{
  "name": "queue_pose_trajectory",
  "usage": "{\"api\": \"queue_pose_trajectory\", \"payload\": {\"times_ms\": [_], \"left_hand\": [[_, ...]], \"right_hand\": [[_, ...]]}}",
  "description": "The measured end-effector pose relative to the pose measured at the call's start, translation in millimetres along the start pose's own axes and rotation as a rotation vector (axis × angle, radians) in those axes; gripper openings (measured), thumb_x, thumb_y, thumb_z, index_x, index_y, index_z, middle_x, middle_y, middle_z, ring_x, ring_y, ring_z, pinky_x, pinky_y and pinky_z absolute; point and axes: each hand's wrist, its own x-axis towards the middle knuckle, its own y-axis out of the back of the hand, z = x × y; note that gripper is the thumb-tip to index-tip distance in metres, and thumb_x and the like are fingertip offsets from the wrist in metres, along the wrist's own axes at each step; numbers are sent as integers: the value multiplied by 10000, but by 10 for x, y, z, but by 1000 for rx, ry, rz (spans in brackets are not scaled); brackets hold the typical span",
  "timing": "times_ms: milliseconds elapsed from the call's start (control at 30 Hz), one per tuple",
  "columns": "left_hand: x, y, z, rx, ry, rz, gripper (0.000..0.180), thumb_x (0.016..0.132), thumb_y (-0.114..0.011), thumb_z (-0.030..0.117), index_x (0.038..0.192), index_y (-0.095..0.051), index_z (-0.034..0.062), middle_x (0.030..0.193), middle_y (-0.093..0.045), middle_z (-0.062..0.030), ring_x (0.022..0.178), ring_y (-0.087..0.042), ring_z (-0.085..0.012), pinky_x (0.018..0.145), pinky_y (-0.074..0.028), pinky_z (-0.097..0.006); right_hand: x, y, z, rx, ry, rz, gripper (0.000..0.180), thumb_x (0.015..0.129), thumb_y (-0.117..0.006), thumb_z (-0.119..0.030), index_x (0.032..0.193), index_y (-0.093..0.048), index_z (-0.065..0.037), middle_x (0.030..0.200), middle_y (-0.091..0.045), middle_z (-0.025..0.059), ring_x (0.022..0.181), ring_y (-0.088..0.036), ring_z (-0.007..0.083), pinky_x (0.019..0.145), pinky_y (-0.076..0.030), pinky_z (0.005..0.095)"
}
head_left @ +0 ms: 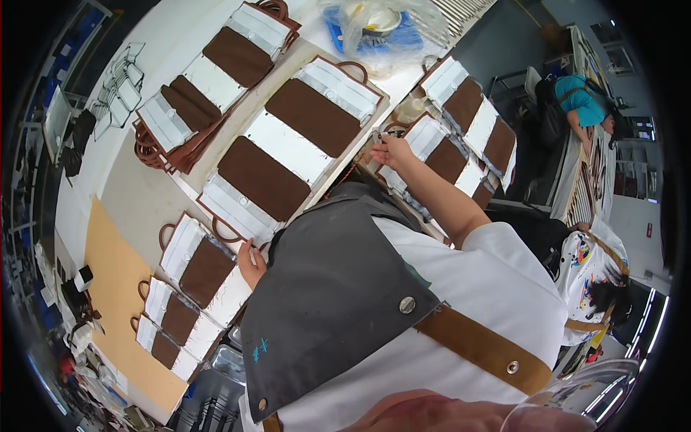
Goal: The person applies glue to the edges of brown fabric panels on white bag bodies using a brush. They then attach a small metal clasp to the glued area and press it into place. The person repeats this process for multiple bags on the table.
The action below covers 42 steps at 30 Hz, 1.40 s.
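A long unfolded bag panel (291, 150), with brown cloth, white strips and loop handles at both ends, lies on a pale board in front of me. My left hand (251, 265) is at its near left corner, fingers loosely stretched beside the handle; the fingertips touch or nearly touch its edge. My right hand (392, 150) is beyond the board's right side, thumb and forefinger brought together at a small greyish thing too small to name. Similar bag panels (434, 149) lie just right of that hand, and more bag panels (201, 270) lie by my left hand.
A pile of brown bag pieces (183, 115) lies at the far left of the white table (155, 61). Clear plastic wrap (392, 54) covers a bowl and a blue item at the back. Wire frames (121, 90) stand left. Two people (592, 108) are at the right.
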Motion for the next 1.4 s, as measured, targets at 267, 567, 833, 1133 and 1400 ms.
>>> {"api": "queue_pose_trajectory", "payload": {"times_ms": [267, 567, 833, 1133, 1400], "left_hand": [[222, 46, 162, -94, 78, -111, 239, 887, -518, 70, 1107, -600, 28, 1024, -628, -147, 959, -590, -280, 861, -437, -345], [405, -49, 317, -237, 161, -263, 213, 926, -475, 98, 1058, -617, 8, 982, -637, -142, 914, -611, -239, 824, -458, -310], [772, -51, 457, -119, 67, -294, 214, 909, -477, 101, 1035, -623, 8, 966, -633, -173, 912, -605, -320, 808, -467, -356], [832, -126, 385, -71, 117, -261, 204, 902, -485, 104, 1017, -631, 21, 953, -637, -165, 885, -611, -317, 784, -475, -360], [981, -303, 323, 147, -42, -123, 332, 867, -502, 91, 1190, -520, 15, 1149, -554, -183, 1103, -490, -363, 938, -375, -440]], "right_hand": [[-77, -110, 18, -243, 258, 228, 244, 887, -541, -186, 1032, -454, -9, 798, -555, 126, 555, -586, 227, 483, -499, 321], [-527, -583, -875, -560, 925, -27, 145, 860, -547, -145, 898, -569, -7, 647, -572, 84, 558, -564, 169, 538, -458, 299], [641, -845, -2551, -1438, 1153, 520, 267, 794, -605, -219, 1000, -646, -54, 948, -640, 204, 919, -612, 352, 791, -486, 428], [1290, -954, -2708, -1385, 1213, 381, 289, 726, -682, -190, 1002, -651, -109, 1007, -611, 165, 925, -578, 386, 782, -474, 457], [1153, -661, -2861, -212, 1087, 213, 207, 827, -633, -111, 984, -632, 25, 809, -626, 115, 625, -598, 192, 605, -505, 294]]}}
